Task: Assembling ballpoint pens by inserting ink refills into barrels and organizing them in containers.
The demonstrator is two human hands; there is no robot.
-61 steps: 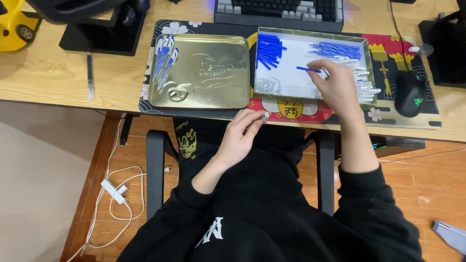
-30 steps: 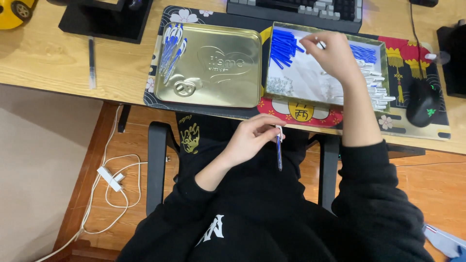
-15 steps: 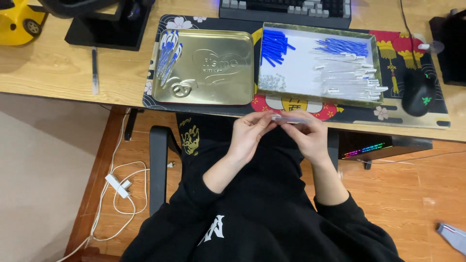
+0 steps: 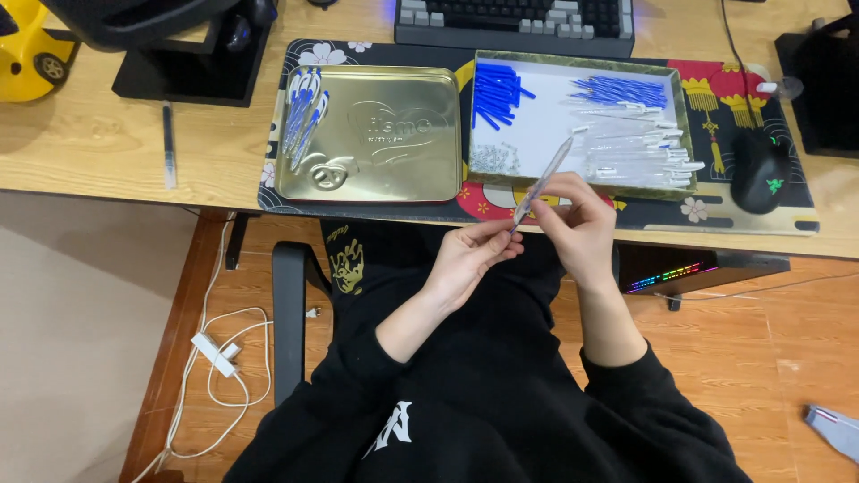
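**Clear plastic pen tube held between two hands below the desk edge**

Clear plastic is the material of the pen tube (image 4: 542, 182), which slants up and to the right, with its upper end over the front rim of the open tin box (image 4: 683, 125). The left hand (image 4: 472, 257) is closed on the lower end of the tube with the fingertips pinched together. The right hand (image 4: 580, 224) is closed around the tube a little higher, just beside the left fingertips, so most of the tube stands free above both grips. Both hands are over the lap, near the front edge of the wooden desk (image 4: 107, 152).

Inside the box, a heap of blue caps (image 4: 495, 94) lies at the left, a bundle of blue refills (image 4: 619, 89) at the top, a pile of clear tubes (image 4: 637, 148) at the right, and some small springs (image 4: 495, 158) near the front wall. The gold tin lid (image 4: 376, 134) lies just beside the box on the left, and finished blue and white pens (image 4: 302, 112) rest on its left part. A black mouse (image 4: 758, 172) sits right of the box, a keyboard (image 4: 519, 18) behind it, and one dark pen (image 4: 167, 143) lies well apart on the desk at the left.
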